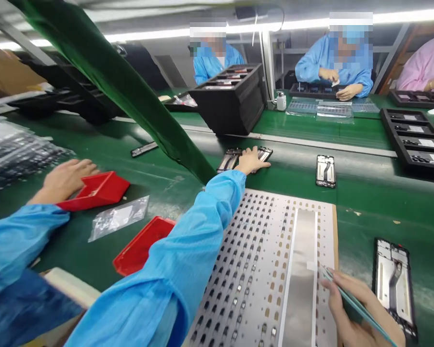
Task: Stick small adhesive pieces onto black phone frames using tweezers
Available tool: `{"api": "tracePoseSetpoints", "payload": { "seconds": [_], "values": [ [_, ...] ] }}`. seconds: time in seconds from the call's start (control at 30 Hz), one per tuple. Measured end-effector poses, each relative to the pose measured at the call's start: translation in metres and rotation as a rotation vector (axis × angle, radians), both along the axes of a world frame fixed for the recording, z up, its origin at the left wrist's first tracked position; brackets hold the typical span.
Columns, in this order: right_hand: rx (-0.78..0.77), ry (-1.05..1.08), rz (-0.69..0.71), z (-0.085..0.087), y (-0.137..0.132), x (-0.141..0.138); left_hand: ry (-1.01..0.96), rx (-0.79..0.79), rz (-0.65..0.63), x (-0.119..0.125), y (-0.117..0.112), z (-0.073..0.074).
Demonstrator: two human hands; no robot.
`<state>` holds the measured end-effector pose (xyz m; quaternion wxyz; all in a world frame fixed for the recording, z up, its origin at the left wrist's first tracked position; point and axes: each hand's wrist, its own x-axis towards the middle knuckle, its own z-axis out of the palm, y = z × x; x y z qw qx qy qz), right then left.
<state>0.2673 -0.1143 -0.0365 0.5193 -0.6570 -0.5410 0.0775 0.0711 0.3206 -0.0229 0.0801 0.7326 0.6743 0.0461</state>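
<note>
My left hand (252, 161) reaches far forward, its fingers spread over two phone frames. One phone frame (230, 160) lies left of the fingers, and another phone frame (265, 153) shows partly beneath them; whether I grip either is not clear. Low on the right, my right hand (361, 303) is closed around teal tweezers (358, 303). Their tips are over the right edge of a silvery strip (301, 270) on a pale sheet (275, 226) with rows of small dark parts. Beside that hand lies a phone frame (395, 279) with a dark flex cable across it.
A co-worker's hand (68, 178) rests by a red bin (104, 190) at left; another red bin (141, 246) is partly behind my sleeve. A green post (130, 91) slants across. Black trays (231, 101) stand stacked ahead. A single phone frame (326, 171) lies on the belt.
</note>
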Motion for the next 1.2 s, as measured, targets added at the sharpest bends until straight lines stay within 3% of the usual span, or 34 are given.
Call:
{"api": "tracePoseSetpoints", "payload": {
  "seconds": [0.07,0.17,0.27,0.33,0.4,0.47,0.53,0.6,0.67,0.77,0.93,1.07,1.2],
  "values": [
    [0.021,0.002,0.012,0.002,0.002,0.001,0.006,-0.004,-0.029,0.011,-0.008,0.005],
    [0.029,0.075,0.035,0.006,0.008,0.004,0.021,0.035,-0.094,0.017,-0.028,0.027],
    [-0.054,0.234,0.034,0.015,0.019,0.005,0.022,0.082,-0.262,0.007,-0.071,0.054],
    [-0.122,0.375,0.057,0.023,0.033,0.003,0.032,0.096,-0.474,-0.007,-0.114,0.067],
    [-0.169,0.508,0.093,0.027,0.053,-0.002,0.087,0.138,-0.844,-0.026,-0.165,0.073],
    [-0.212,0.612,0.126,0.025,0.074,-0.009,0.099,0.163,-1.126,-0.046,-0.217,0.071],
    [-0.274,0.685,0.168,0.017,0.093,-0.017,0.064,0.210,-1.285,-0.061,-0.262,0.062],
    [-0.337,0.713,0.192,0.008,0.107,-0.023,0.019,0.252,-1.366,-0.070,-0.295,0.051],
    [-0.365,0.704,0.177,-0.001,0.114,-0.027,-0.070,0.255,-1.379,-0.073,-0.315,0.040],
    [-0.353,0.654,0.140,-0.008,0.115,-0.030,-0.176,0.215,-1.340,-0.075,-0.324,0.026],
    [-0.371,0.616,0.140,-0.010,0.111,-0.027,-0.056,0.206,-1.302,-0.085,-0.321,0.013],
    [-0.409,0.599,0.141,-0.010,0.111,-0.027,-0.155,0.271,-1.149,-0.100,-0.315,0.013],
    [-0.375,0.603,0.120,-0.010,0.114,-0.029,-0.429,0.302,-0.874,-0.106,-0.314,0.010]
  ]
}}
